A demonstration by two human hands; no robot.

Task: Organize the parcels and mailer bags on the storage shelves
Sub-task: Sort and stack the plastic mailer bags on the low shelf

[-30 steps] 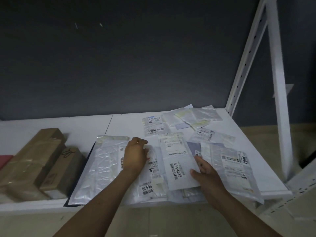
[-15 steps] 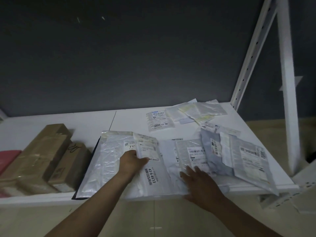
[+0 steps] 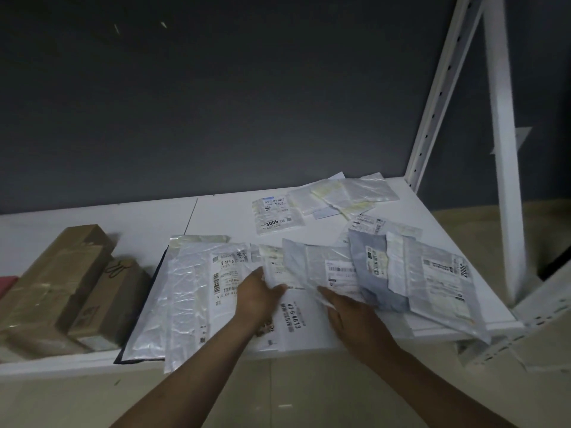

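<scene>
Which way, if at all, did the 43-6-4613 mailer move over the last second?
Yes: the 43-6-4613 mailer went left, toward the brown boxes, judged against the 3005 mailer, and now lies flat.

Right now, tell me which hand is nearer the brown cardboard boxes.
Left. The left hand is among the mailers, right of the cardboard boxes; the right hand is farther right, beyond the left hand.

R hand fingers hidden under mailer; red item cut by left edge.
</scene>
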